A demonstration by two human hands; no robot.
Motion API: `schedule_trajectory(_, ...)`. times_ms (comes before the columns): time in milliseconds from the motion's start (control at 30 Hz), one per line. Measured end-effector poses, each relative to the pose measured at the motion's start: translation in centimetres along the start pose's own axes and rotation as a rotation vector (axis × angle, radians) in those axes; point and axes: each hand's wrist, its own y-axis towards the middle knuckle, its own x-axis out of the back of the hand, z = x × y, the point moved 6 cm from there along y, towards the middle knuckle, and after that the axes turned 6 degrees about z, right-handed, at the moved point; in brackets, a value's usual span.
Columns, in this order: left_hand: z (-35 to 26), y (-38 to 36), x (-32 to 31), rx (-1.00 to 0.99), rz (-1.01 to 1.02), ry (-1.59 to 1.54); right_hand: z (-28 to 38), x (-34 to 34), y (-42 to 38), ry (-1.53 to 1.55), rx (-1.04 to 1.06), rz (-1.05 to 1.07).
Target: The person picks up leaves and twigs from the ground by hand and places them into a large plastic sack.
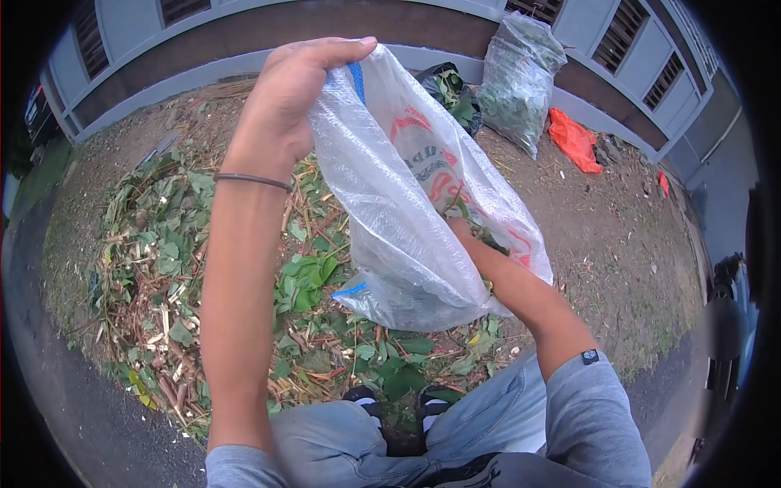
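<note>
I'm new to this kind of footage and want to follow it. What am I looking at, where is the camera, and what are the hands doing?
There is no machine, just a person's two bare hands. The one picture comes from a camera worn on their head, looking forward and down. The left hand grips the rim of a white woven sack. The right hand reaches into its mouth, mostly hidden, so I can't tell what it holds. Leaves and cut stems litter the ground. Beyond, near a wall, stand a filled clear bag and a black bag.
</note>
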Motion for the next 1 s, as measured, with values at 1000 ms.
schedule_trajectory(1000,-5.4,8.8,10.1,-0.063,-0.511,1.464,-19.7,30.2,-37.4,-0.556,0.062,-0.857)
